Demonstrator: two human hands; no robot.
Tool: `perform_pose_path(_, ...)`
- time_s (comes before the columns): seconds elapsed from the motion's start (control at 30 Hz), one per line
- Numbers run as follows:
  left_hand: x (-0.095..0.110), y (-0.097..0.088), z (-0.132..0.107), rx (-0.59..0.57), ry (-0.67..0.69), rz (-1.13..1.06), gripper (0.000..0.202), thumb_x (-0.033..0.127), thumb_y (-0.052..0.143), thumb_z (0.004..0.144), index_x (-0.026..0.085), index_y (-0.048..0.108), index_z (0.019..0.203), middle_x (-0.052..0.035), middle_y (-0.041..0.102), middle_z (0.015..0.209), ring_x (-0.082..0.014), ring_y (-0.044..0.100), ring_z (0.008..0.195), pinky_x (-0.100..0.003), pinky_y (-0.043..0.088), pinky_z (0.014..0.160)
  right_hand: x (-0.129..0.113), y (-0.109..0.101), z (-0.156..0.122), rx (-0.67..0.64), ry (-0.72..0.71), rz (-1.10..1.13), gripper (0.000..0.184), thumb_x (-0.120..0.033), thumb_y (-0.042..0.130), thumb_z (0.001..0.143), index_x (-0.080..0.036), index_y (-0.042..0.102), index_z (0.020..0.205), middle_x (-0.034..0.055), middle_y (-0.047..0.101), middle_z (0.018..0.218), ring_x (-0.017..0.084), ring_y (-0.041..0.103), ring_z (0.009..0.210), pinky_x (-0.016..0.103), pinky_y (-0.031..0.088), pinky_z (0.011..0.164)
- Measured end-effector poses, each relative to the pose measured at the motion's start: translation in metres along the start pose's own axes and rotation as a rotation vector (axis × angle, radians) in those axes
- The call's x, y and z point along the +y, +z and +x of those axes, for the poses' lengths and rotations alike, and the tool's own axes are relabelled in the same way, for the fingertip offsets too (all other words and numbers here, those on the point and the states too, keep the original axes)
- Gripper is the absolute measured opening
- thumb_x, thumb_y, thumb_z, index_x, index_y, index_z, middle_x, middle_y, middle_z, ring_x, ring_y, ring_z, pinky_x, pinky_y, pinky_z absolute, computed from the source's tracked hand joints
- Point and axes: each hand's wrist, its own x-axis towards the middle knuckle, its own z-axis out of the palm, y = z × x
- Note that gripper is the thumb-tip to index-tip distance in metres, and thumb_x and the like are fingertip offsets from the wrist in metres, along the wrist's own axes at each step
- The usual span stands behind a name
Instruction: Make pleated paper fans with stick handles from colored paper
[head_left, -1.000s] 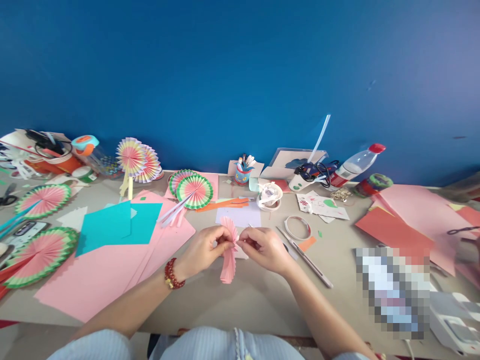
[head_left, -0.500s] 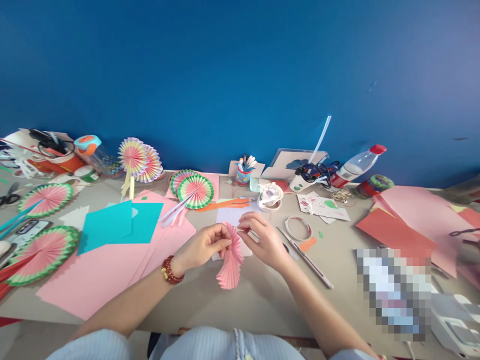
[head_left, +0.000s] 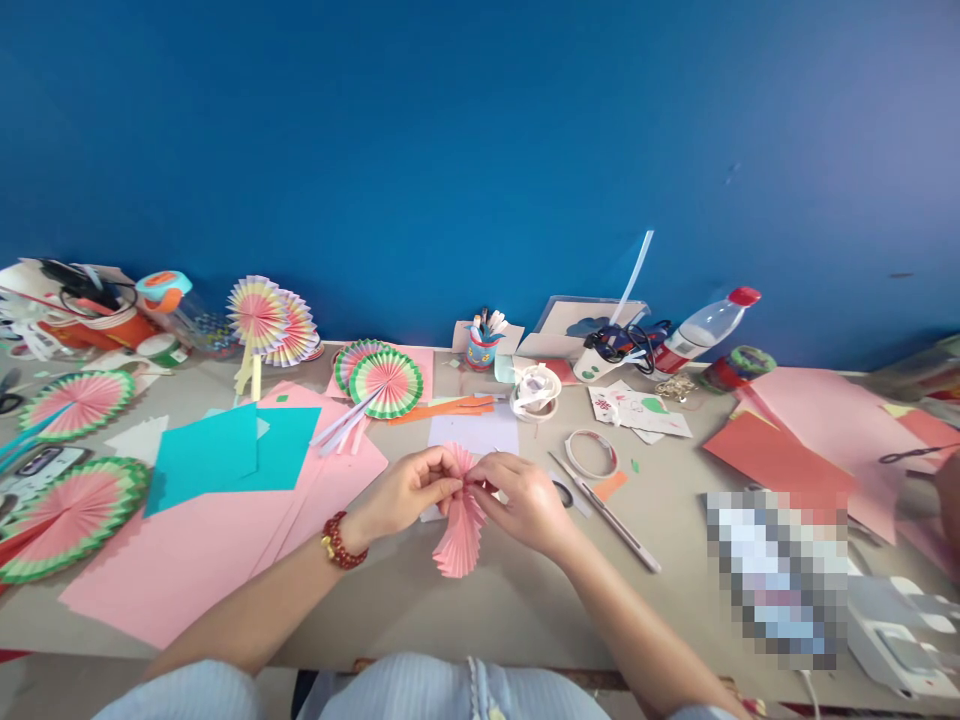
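Note:
A pink pleated paper fan (head_left: 460,530) hangs above the table's front middle, pinched at its top between both hands. My left hand (head_left: 409,492), with a red bead bracelet on the wrist, grips the fan's folded top from the left. My right hand (head_left: 525,500) pinches the same folded top from the right, fingers closed. Below the hands the pleats spread downward. A white sheet (head_left: 474,432) lies just behind the hands.
Large pink paper (head_left: 202,560) and teal sheets (head_left: 225,450) lie at left. Finished watermelon fans (head_left: 71,515) sit at far left and behind (head_left: 385,382). Tape rolls (head_left: 591,452), a craft knife (head_left: 619,525), a bottle (head_left: 701,328) and red paper (head_left: 780,460) lie at right.
My right hand rose above the fan's top half a second ago and has come back down to pinch it. The fan's pleats have spread wider than a second ago.

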Motion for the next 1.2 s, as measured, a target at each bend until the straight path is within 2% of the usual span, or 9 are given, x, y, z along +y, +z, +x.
perform_pose_path(0.3, -0.006, 0.001, 0.004, 0.021, -0.012, -0.031, 0.017, 0.032, 0.066, 0.088, 0.015, 0.061, 0.088, 0.0, 0.06, 0.082, -0.0111, 0.058, 0.07, -0.024, 0.047, 0.065, -0.007, 0.007, -0.003, 0.059, -0.063, -0.138, 0.01, -0.012, 0.054, 0.08, -0.021, 0.058, 0.079, 0.0009, 0.064, 0.071, 0.014, 0.055, 0.064, 0.024, 0.038, 0.06)
perform_pose_path(0.53, -0.011, 0.0, 0.006, 0.022, 0.001, 0.021, 0.009, 0.025, 0.065, 0.087, 0.016, 0.061, 0.087, -0.0006, 0.061, 0.087, -0.0129, 0.058, 0.08, -0.024, 0.048, 0.072, -0.008, 0.008, -0.005, 0.059, -0.139, -0.224, 0.012, -0.013, 0.05, 0.083, -0.021, 0.056, 0.075, 0.0006, 0.062, 0.069, 0.014, 0.054, 0.064, 0.025, 0.038, 0.061)
perform_pose_path(0.67, -0.013, 0.0, 0.008, 0.02, 0.016, 0.113, 0.006, 0.023, 0.063, 0.088, 0.017, 0.061, 0.088, -0.0019, 0.063, 0.091, -0.0158, 0.06, 0.087, -0.028, 0.049, 0.08, -0.007, 0.006, -0.008, 0.065, -0.109, -0.172, 0.011, -0.014, 0.051, 0.083, -0.022, 0.055, 0.077, 0.0008, 0.063, 0.071, 0.015, 0.054, 0.065, 0.026, 0.041, 0.062)
perform_pose_path(0.73, -0.011, 0.002, 0.009, 0.024, 0.031, 0.18, 0.006, 0.024, 0.062, 0.088, 0.018, 0.061, 0.088, -0.0023, 0.064, 0.091, -0.0167, 0.06, 0.088, -0.029, 0.049, 0.081, -0.005, 0.002, -0.01, 0.082, -0.057, -0.092, 0.007, -0.015, 0.053, 0.082, -0.022, 0.056, 0.082, 0.0025, 0.064, 0.08, 0.016, 0.057, 0.072, 0.027, 0.044, 0.067)
perform_pose_path(0.8, -0.007, 0.005, 0.009, 0.029, 0.054, 0.259, 0.008, 0.025, 0.061, 0.089, 0.018, 0.06, 0.086, -0.0021, 0.064, 0.088, -0.017, 0.061, 0.086, -0.029, 0.049, 0.08, -0.004, -0.003, -0.01, 0.109, 0.043, 0.024, 0.015, -0.014, 0.055, 0.079, -0.021, 0.056, 0.093, 0.0052, 0.064, 0.093, 0.017, 0.059, 0.08, 0.028, 0.047, 0.07)
perform_pose_path(0.87, -0.002, 0.009, 0.008, 0.038, 0.101, 0.357, 0.007, 0.024, 0.06, 0.09, 0.019, 0.06, 0.085, -0.0018, 0.065, 0.087, -0.0168, 0.062, 0.085, -0.029, 0.05, 0.08, -0.002, -0.006, -0.01, 0.108, 0.156, 0.161, 0.031, -0.01, 0.053, 0.075, -0.021, 0.054, 0.105, 0.0059, 0.062, 0.102, 0.016, 0.06, 0.081, 0.026, 0.048, 0.067)
perform_pose_path(0.93, 0.003, 0.013, 0.007, 0.059, 0.183, 0.478, 0.007, 0.021, 0.057, 0.091, 0.02, 0.06, 0.085, -0.0018, 0.066, 0.088, -0.0168, 0.062, 0.086, -0.03, 0.049, 0.081, -0.001, -0.006, -0.011, 0.071, 0.232, 0.276, 0.039, -0.007, 0.051, 0.073, -0.022, 0.054, 0.109, 0.0031, 0.063, 0.099, 0.013, 0.06, 0.076, 0.024, 0.049, 0.066)
perform_pose_path(1.03, 0.008, 0.017, 0.007, 0.085, 0.349, 0.637, 0.01, 0.017, 0.053, 0.093, 0.021, 0.06, 0.086, -0.0022, 0.066, 0.09, -0.0169, 0.062, 0.09, -0.031, 0.049, 0.085, 0.0, -0.002, -0.012, 0.04, 0.3, 0.371, 0.037, -0.004, 0.05, 0.073, -0.022, 0.056, 0.106, -0.0018, 0.064, 0.086, 0.011, 0.06, 0.071, 0.023, 0.048, 0.067)
perform_pose_path(1.2, 0.006, 0.014, 0.011, 0.058, 0.594, 0.816, 0.012, 0.014, 0.051, 0.095, 0.021, 0.06, 0.094, -0.0035, 0.068, 0.096, -0.0174, 0.062, 0.094, -0.033, 0.05, 0.087, 0.004, 0.003, -0.011, 0.092, 0.391, 0.559, 0.033, -0.003, 0.051, 0.073, -0.02, 0.057, 0.101, -0.0035, 0.063, 0.08, 0.009, 0.058, 0.066, 0.022, 0.048, 0.065)
